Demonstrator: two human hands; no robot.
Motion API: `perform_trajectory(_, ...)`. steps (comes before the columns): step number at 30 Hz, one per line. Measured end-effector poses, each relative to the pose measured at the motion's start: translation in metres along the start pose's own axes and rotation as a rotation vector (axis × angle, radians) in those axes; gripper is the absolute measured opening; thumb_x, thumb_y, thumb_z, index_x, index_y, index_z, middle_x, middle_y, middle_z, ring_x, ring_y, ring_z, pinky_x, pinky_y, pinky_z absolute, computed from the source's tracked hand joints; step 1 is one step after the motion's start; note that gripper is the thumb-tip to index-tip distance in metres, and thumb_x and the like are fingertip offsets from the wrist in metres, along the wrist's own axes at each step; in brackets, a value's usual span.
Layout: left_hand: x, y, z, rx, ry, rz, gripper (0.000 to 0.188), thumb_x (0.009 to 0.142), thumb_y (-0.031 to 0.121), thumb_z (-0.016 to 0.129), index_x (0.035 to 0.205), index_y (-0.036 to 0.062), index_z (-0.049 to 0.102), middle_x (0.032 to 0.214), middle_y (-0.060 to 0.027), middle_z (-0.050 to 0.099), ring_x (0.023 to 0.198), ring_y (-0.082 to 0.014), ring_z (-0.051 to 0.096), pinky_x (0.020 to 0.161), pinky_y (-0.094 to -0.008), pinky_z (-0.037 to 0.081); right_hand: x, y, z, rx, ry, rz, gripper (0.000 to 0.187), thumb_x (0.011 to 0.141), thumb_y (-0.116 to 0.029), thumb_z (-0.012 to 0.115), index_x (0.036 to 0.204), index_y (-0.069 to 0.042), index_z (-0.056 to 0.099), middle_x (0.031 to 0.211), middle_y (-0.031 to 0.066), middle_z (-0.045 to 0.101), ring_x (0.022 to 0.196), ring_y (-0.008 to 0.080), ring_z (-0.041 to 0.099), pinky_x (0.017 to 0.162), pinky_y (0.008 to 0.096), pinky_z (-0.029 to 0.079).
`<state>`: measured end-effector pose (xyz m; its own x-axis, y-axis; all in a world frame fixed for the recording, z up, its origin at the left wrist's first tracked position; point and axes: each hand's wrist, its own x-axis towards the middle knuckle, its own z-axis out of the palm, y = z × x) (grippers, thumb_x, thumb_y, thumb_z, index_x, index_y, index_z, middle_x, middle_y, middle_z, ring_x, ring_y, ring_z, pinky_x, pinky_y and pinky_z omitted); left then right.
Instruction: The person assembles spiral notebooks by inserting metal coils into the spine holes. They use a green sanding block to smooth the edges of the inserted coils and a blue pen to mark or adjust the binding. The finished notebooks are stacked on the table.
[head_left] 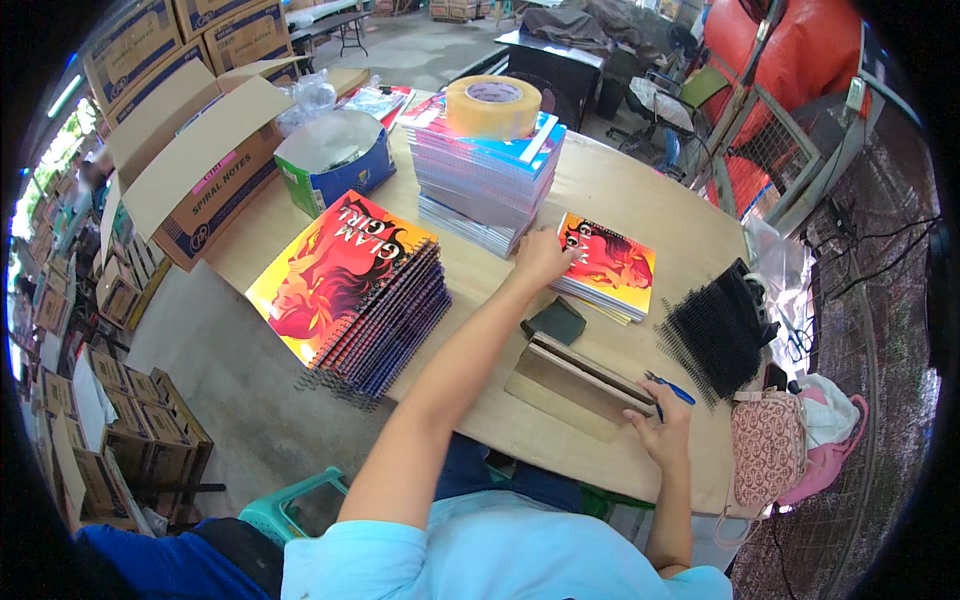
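Note:
My left hand (545,258) reaches across the table, its fingers closed at the left edge of a notebook (612,262) with a red and yellow illustrated cover. That notebook tops a low stack of loose, unbound ones. Close to my body, my right hand (662,435) holds blue-handled pliers (672,388), its thumb by the edge of a cardboard holder (580,385). A small dark block (554,320) lies beyond the holder. To the left rises a stack of spiral-bound notebooks (345,275) with the same cover, their black coils along one side.
A tall stack of notebooks (480,190) bears a roll of tape (493,107). Black wire coils (712,335) lie at the right, near a pink bag (768,450). A cut-down blue-green box (335,165) and an open carton (215,195) stand left. A green stool (285,505) is below.

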<state>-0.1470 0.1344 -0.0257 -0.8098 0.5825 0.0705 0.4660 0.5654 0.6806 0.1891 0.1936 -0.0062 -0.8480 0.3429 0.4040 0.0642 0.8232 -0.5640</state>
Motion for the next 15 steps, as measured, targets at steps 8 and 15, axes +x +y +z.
perform_trajectory(8,0.015,-0.029,0.020,0.038,0.218,0.019,0.027,0.074,0.014,0.077,0.093,0.0009,0.062,0.097,-0.0229,0.067,0.091,-0.0379,0.067,0.079,-0.0465,0.053,0.012,0.002,-0.015,0.135,-0.045,0.078,0.062,0.070,-0.011,0.079,0.127,-0.003,0.055,0.119,0.0160,0.062,0.107,0.0302,0.061,0.089,0.0380,0.049)
perform_trajectory(15,-0.117,0.034,-0.078,-0.861,0.127,0.361,0.026,0.083,-0.009,0.062,0.105,-0.0008,0.052,0.100,-0.0105,0.065,0.093,-0.0162,0.064,0.082,-0.0329,0.050,0.090,-0.016,-0.017,0.801,0.403,-0.012,0.071,0.077,0.004,0.072,0.140,-0.005,0.041,0.132,0.0156,0.053,0.119,0.0206,0.053,0.101,0.0368,0.043)
